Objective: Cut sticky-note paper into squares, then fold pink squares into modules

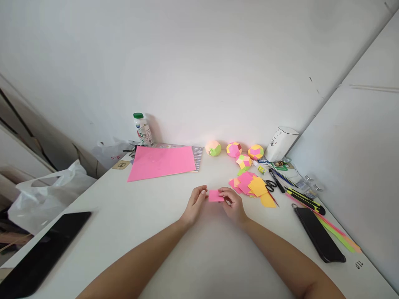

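Note:
A small pink paper piece (215, 196) is held between both hands above the white table (162, 232). My left hand (195, 204) pinches its left edge with curled fingers. My right hand (232, 203) grips its right edge, fingers closed over it. Just to the right lies a loose pile of pink, orange and yellow paper squares (251, 185). Three folded paper balls (233, 149) in pink, yellow and green sit by the wall behind.
A large pink sheet (162, 162) lies at the back left, a green-capped bottle (142, 129) behind it. Scissors (270, 185), pens, cutters and a black phone (319, 234) lie at the right. A black tablet (43, 253) and plastic bags sit at the left edge.

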Demonstrator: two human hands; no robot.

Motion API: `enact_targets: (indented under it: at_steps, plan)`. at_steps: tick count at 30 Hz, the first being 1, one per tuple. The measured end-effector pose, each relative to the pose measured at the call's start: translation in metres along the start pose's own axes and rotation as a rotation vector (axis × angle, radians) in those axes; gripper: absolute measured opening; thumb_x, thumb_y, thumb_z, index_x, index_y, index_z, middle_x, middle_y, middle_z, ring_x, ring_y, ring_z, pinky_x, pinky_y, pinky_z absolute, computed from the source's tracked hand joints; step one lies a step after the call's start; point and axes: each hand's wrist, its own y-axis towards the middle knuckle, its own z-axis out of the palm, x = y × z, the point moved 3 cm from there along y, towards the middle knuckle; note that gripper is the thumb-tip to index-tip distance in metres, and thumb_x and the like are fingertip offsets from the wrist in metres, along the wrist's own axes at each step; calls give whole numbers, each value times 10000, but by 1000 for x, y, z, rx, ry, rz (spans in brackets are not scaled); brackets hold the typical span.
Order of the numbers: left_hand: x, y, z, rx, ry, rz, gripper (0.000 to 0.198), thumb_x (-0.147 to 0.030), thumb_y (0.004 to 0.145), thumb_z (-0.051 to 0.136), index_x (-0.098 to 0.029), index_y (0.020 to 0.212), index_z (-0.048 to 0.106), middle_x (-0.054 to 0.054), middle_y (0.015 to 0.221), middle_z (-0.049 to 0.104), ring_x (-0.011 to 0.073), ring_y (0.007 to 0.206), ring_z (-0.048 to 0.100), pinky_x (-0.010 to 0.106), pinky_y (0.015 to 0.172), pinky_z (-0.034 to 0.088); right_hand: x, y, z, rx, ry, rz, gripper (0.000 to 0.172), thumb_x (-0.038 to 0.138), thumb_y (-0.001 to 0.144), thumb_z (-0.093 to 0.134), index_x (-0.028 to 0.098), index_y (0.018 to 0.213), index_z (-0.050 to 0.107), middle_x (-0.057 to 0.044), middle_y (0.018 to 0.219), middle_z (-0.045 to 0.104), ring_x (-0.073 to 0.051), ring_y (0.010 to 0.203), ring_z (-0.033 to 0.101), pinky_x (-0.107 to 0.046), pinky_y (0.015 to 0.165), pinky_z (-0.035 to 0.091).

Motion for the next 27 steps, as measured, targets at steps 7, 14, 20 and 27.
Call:
enact_targets:
  at_steps: [7, 14, 20, 27]
  plan:
    - [-3, 1, 9, 235, -82, -175, 575, -503, 779, 620, -118, 1177, 464, 8, 638, 625, 159, 573, 603, 292, 581, 465, 5, 0, 2, 77, -71, -60, 37, 194, 774, 629, 199, 808, 641, -132, 1186, 611, -236, 1096, 585, -382, 899, 500]
    - [0, 3, 8, 195, -139, -153, 394, -449, 745, 652, -174, 941, 448, -18, 580, 624, 141, 510, 585, 262, 531, 445, -4, 1, 2, 138, 62, 160, 165, 334, 781, 657, 183, 728, 616, -147, 1286, 529, -217, 984, 609, -367, 807, 528]
    - [-2, 2, 8, 225, -111, -160, 331, -462, 791, 580, -168, 911, 485, 9, 643, 645, 145, 526, 599, 269, 537, 447, -9, 5, 5, 214, 348, 321, 213, 384, 793, 647, 190, 708, 619, -45, 826, 630, -166, 715, 611, -313, 641, 540]
    - [-9, -4, 12, 368, -23, -99, 409, -498, 812, 580, -153, 1025, 527, 26, 740, 629, 133, 622, 581, 262, 595, 438, -15, 5, 3, 196, 380, 444, 176, 358, 772, 681, 194, 801, 625, 1, 672, 640, -154, 614, 611, -289, 577, 507]
